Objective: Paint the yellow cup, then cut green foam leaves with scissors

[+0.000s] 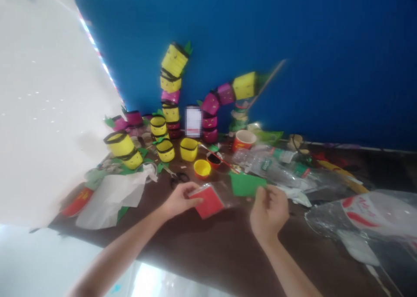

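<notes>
My left hand (182, 200) pinches a clear plastic packet with a red square (210, 203) in it, thumb on top, above the dark table (215, 249). On the right, my right hand (269, 208) grips the lower right corner of a green sheet (246, 185) between thumb and fingers. The packet and the sheet are apart. Black-handled scissors (178, 175) lie just beyond my left hand. A small yellow cup (202, 169) and a dark-filled pot (214, 160) stand behind the packet.
Yellow and purple decorated cups (125, 149) stand at the back left, some in tall curved stacks (171, 79) by the blue wall. White paper (112, 197) lies left. Plastic bottles (272, 164), a red cup (244, 140) and a plastic bag (368, 214) are right.
</notes>
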`<action>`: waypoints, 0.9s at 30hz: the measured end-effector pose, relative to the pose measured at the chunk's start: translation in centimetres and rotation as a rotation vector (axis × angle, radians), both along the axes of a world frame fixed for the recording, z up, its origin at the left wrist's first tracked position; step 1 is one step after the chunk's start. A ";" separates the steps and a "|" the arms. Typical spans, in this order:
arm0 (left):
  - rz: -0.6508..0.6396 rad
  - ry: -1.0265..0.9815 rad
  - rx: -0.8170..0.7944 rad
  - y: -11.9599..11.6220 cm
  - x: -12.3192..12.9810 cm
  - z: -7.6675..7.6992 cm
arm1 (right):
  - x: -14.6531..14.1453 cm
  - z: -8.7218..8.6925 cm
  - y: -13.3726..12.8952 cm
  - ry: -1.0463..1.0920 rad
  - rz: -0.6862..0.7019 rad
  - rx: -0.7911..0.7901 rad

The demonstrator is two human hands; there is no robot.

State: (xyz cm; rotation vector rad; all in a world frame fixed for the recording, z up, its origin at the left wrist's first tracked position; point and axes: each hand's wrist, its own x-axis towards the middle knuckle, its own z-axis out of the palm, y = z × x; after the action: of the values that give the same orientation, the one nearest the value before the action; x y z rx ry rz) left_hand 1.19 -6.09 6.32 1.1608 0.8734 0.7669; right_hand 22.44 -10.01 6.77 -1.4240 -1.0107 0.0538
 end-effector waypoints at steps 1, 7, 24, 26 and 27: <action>0.019 -0.001 0.005 -0.1 0.3 0.0 | -0.1 0.1 -0.4 -0.030 0.019 0.057; 0.060 -0.033 0.048 1.0 3.8 2.3 | -1.0 -0.4 -3.7 -0.607 0.702 0.252; -0.087 0.288 0.635 7.9 14.0 7.4 | -1.6 -1.3 -2.6 -0.924 0.727 0.055; 0.039 0.201 0.602 7.3 11.0 8.6 | -1.5 -1.2 -2.3 -0.936 0.672 0.078; 0.066 0.175 0.613 6.6 9.3 8.8 | -1.5 -1.1 -2.1 -0.942 0.673 0.063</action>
State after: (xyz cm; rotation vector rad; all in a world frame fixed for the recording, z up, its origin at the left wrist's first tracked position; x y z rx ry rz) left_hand 10.50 0.55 15.16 1.7663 0.8468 1.0386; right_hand 20.93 -12.13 5.72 -0.9665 -2.2162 -0.1744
